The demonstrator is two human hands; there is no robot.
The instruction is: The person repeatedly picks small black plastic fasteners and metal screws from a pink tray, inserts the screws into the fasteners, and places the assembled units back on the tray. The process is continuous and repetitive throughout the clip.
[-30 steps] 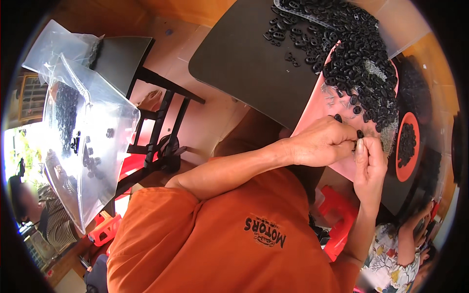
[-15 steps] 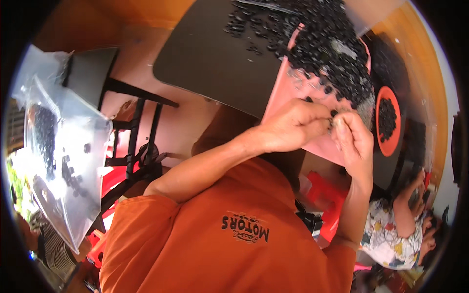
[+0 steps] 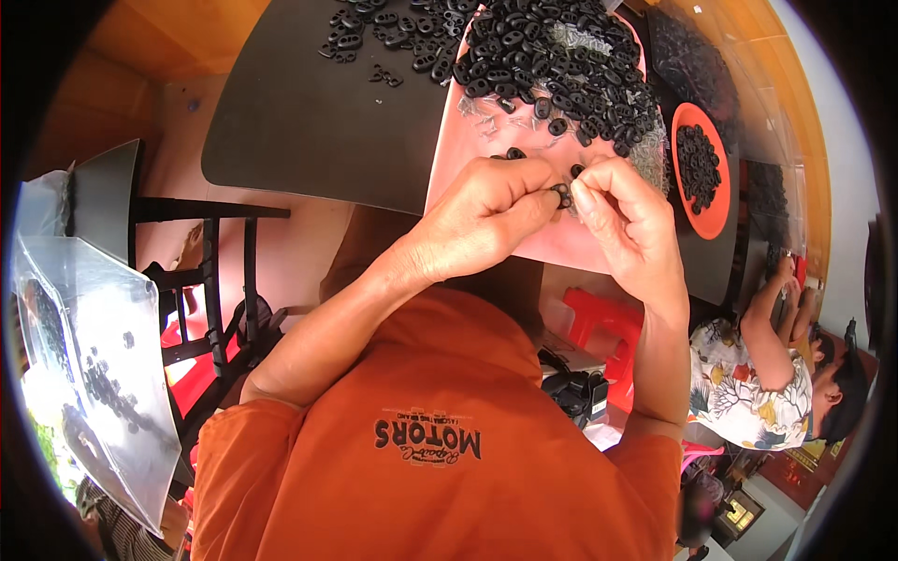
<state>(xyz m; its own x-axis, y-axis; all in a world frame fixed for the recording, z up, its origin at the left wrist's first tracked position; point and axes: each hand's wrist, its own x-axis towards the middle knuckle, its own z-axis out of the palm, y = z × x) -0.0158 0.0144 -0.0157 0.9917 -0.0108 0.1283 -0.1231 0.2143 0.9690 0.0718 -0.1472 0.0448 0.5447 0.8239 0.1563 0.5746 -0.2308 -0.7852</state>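
My left hand (image 3: 491,213) pinches a small black cord lock (image 3: 561,194) with holes in it, over the near end of a pink tray (image 3: 552,245). My right hand (image 3: 631,224) is closed, thumb against forefinger, right beside that cord lock. Another small black piece (image 3: 577,172) shows at the right fingertips; whether they grip it I cannot tell. Beyond my hands, a heap of black oval cord-lock pieces (image 3: 524,47) fills the tray's far part and spills over its left side. Small silvery pieces, apparently springs (image 3: 650,154), lie along the heap's right edge.
An orange bowl (image 3: 682,117) of small black pieces stands right of the tray on the dark table (image 3: 309,112). A clear plastic bag (image 3: 112,346) with black pieces hangs at left. Below are a red stool (image 3: 599,318) and a person in a patterned shirt (image 3: 748,383) at right.
The view has shifted, so the tray and bowl sit further left and higher. My hands stay close together, and the black cord lock at my left fingertips shows more plainly.
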